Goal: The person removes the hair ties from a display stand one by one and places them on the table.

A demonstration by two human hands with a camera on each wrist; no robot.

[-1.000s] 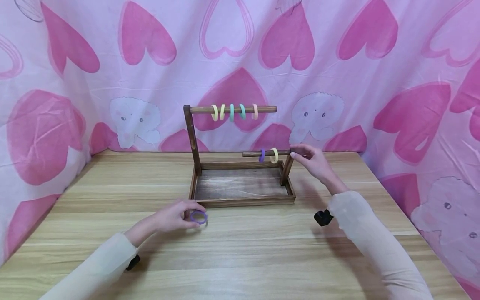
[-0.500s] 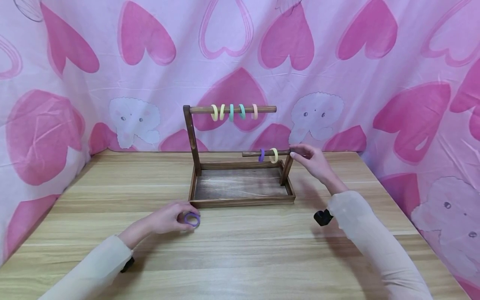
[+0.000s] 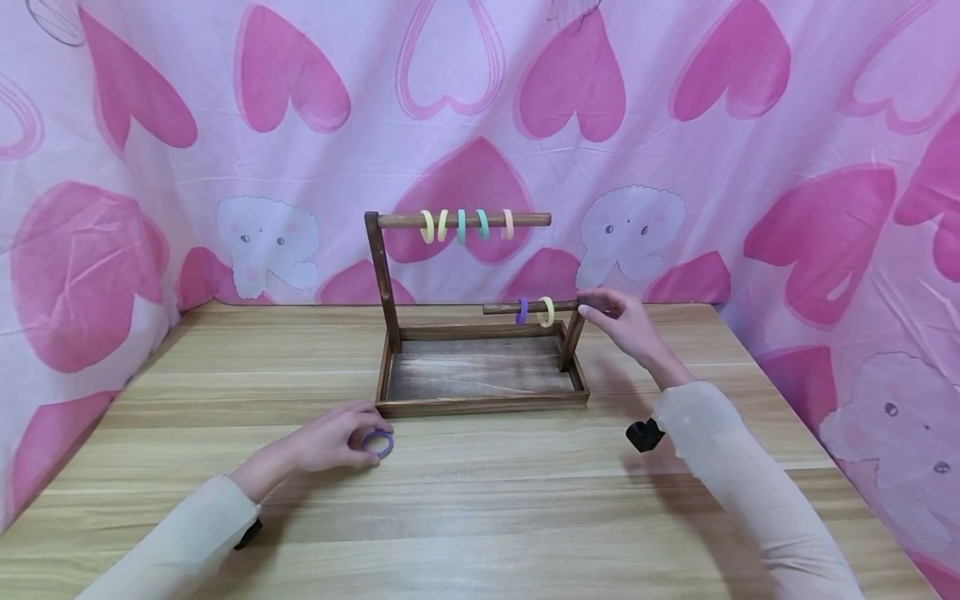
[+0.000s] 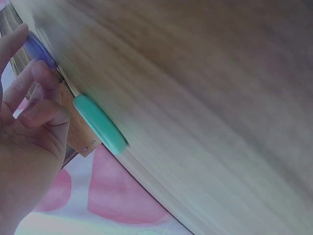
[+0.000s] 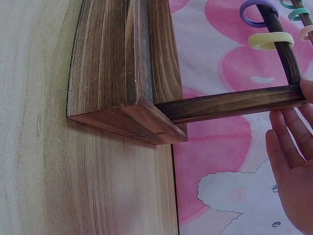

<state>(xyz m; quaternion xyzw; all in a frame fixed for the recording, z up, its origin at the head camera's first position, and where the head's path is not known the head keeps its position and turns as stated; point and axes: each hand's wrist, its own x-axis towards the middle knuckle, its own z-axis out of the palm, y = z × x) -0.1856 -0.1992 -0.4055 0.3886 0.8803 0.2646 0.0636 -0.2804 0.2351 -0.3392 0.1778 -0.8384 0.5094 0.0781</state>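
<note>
My left hand (image 3: 330,437) pinches a purple ring (image 3: 391,444) between thumb and fingers, low over the table by the rack's front left corner. A green ring (image 4: 100,123) shows near that hand in the left wrist view; the head view hides it. My right hand (image 3: 628,329) holds the top of the short post on a dark wooden rack (image 3: 483,406). On the rack's lower bar hang another purple ring (image 3: 522,312) and a yellow ring (image 3: 551,313). The upper bar (image 3: 532,220) carries two yellow rings (image 3: 427,227), two green rings (image 3: 461,227) and a pink ring (image 3: 508,225).
The rack's tray base sits toward the back of the light wooden table (image 3: 487,517). A taller post (image 3: 383,287) rises at its left end. Behind and at both sides hangs a pink curtain (image 3: 465,75) printed with hearts.
The left hand has drawn the purple ring to the left and slightly toward the front of the table. The right hand has stayed at the short post.
</note>
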